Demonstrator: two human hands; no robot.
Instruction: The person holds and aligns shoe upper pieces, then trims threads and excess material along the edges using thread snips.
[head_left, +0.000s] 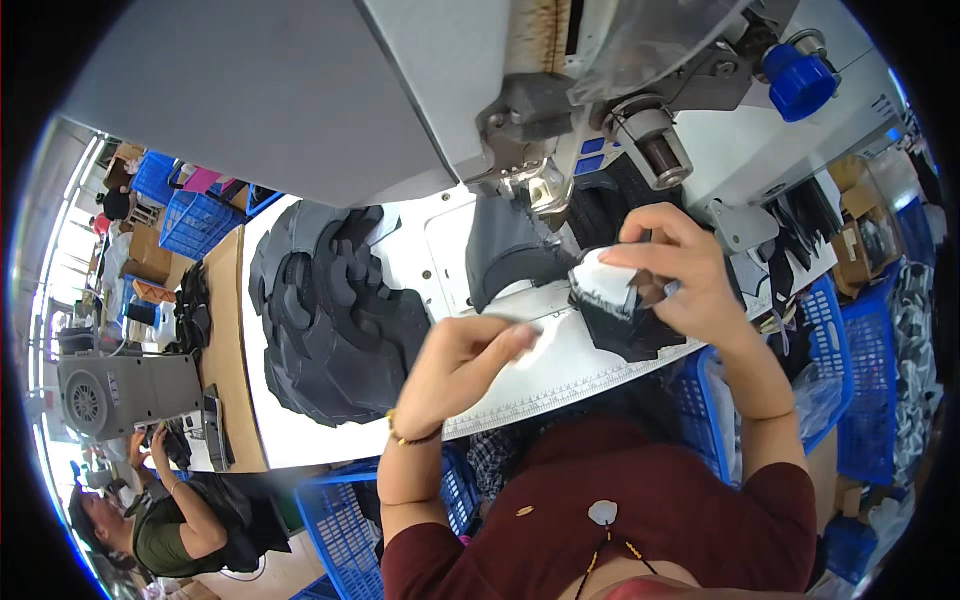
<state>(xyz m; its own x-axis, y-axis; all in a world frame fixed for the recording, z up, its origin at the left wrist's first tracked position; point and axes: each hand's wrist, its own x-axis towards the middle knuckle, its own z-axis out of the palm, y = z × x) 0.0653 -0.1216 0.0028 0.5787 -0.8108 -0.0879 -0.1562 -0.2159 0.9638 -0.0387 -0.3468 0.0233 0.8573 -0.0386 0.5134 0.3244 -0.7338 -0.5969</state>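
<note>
I see the right hand pinching a white piece between thumb and fingers; it juts leftward from them, beside the dark curved panel under the sewing machine. The left hand is over the worktop, fingers bent near its thumb; I cannot tell whether they pinch anything.

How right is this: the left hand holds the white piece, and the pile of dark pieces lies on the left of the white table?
Wrong hand: in the head view, the right hand holds the white piece. The pile of dark pieces does lie on the left of the white table.
</note>
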